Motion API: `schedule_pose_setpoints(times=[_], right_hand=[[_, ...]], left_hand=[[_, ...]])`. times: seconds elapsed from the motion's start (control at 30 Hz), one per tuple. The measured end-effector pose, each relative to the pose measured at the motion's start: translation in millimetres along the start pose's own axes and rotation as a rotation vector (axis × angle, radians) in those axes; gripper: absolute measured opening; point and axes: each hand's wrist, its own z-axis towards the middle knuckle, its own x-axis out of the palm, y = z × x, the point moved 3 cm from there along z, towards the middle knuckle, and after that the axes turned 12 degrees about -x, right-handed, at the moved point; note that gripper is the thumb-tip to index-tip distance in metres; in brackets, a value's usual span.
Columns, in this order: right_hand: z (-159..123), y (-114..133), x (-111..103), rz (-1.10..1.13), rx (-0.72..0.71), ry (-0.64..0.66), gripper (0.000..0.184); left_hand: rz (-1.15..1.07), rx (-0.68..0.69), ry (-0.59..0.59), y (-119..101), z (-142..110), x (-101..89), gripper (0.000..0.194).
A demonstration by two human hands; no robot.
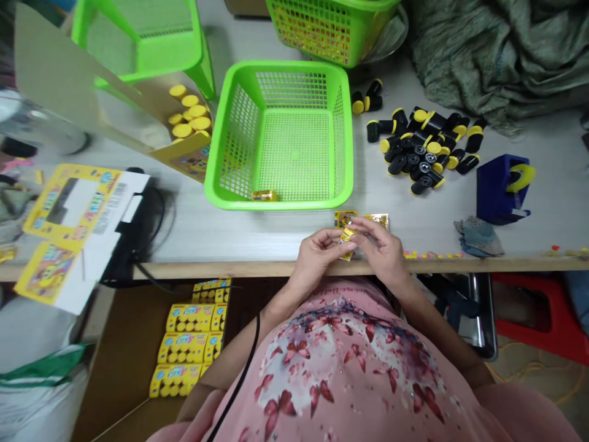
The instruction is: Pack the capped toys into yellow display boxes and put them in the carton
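Close to the table's front edge, my left hand (317,253) and my right hand (381,250) meet around a small cylinder with yellow print and a yellow end (348,232). Both sets of fingers are pinched on it; its lower part is partly covered by my left thumb. Just behind my fingers lie a yellow printed label (345,217) and another label with a pale part (380,218). One yellow printed cylinder (264,195) rests in the green basket (280,205) beyond my left hand. To the right is a pile of black cylinders with yellow caps (423,147).
A blue tape dispenser (497,190) and a crumpled cloth (478,236) stand right. An open carton (177,156) with yellow-capped cylinders is left of the basket. More green baskets (202,67) sit behind. Below the table, a brown box (124,344) holds yellow packs.
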Motion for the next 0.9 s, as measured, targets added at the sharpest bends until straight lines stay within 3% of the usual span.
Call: schedule_pose_setpoints(times=[0.13, 0.23, 0.33, 0.43, 0.7, 0.8, 0.9], right_hand=[[-4, 11, 4, -0.287, -0.324, 0.128, 0.077], [-8, 15, 9, -0.422, -0.460, 0.053, 0.074], [-10, 14, 12, -0.390, -0.457, 0.026, 0.076], [-9, 16, 12, -0.337, -0.481, 0.066, 0.076], [-11, 28, 7, -0.316, -0.467, 0.159, 0.077], [-15, 29, 11, -0.372, -0.489, 0.169, 0.076], [-16, 24, 16, -0.411, -0.516, 0.147, 0.073]], left_hand=[[-0.068, -0.012, -0.001, 0, 4, 0.7, 0.043], [-0.100, -0.080, 0.082, 1, 3, 2.1, 0.042], [-0.147, -0.246, 0.247, 5, -1, 4.3, 0.042], [-0.169, -0.309, 0.305, 6, -4, 2.6, 0.041], [-0.147, -0.336, 0.223, 1, -10, -3.0, 0.039], [-0.119, -0.306, 0.134, 0, -12, -4.2, 0.036], [-0.036, -0.175, -0.011, -1, -11, -3.6, 0.034]])
